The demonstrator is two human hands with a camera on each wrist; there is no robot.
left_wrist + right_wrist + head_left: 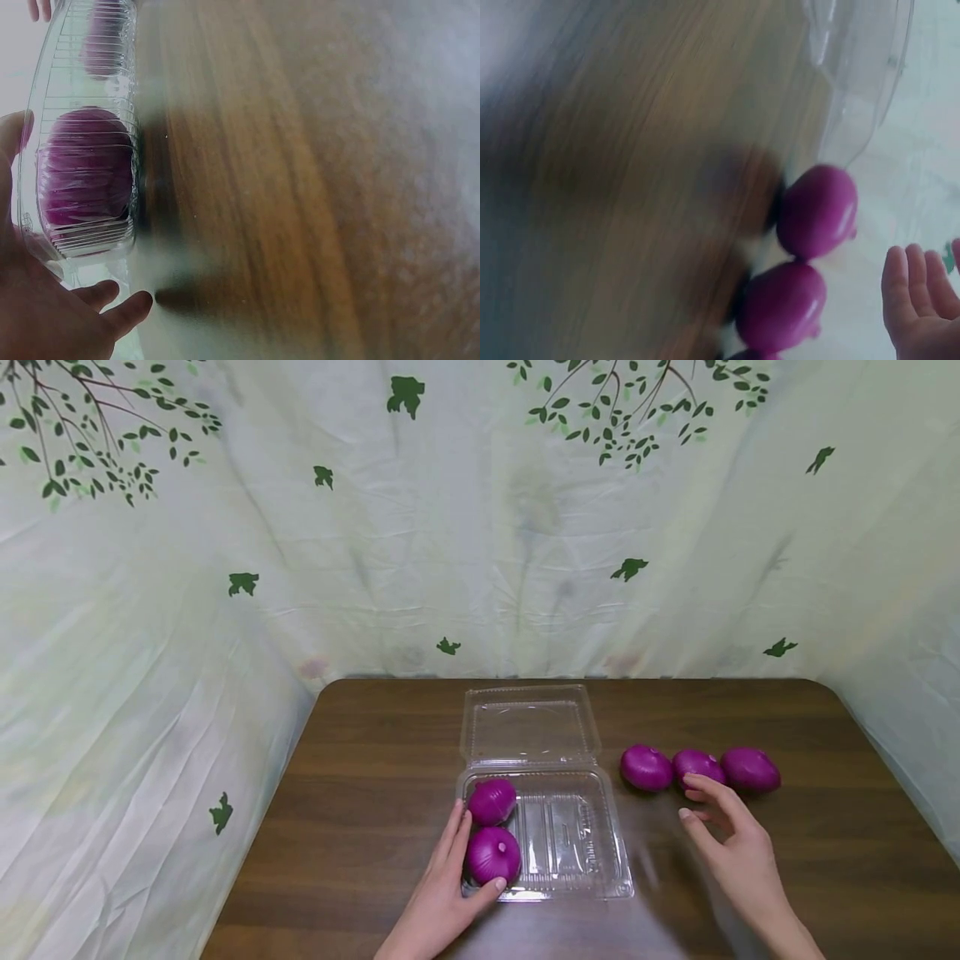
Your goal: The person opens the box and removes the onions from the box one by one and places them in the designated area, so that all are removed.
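Observation:
A clear plastic clamshell container [558, 893] lies with its lid folded back. Two purple onions stand along its left side, a rear onion [492, 802] and a front onion [493, 855]. My left hand [442, 893] rests against the container's left front corner, fingers fairly straight along the side and thumb at the front onion. In the left wrist view an onion [86, 169] shows through the ribbed wall. To the right, three more onions sit in a row: left [647, 768], middle [697, 767] and right [751, 770]. My right hand [738, 852] hovers just in front of the middle one, fingers loosely bent, holding nothing.
The container's lid [531, 727] lies flat behind its base. All of this stands on a brown wooden table [360, 793]. A pale cloth [480, 527] printed with leaves hangs behind the table and along its sides.

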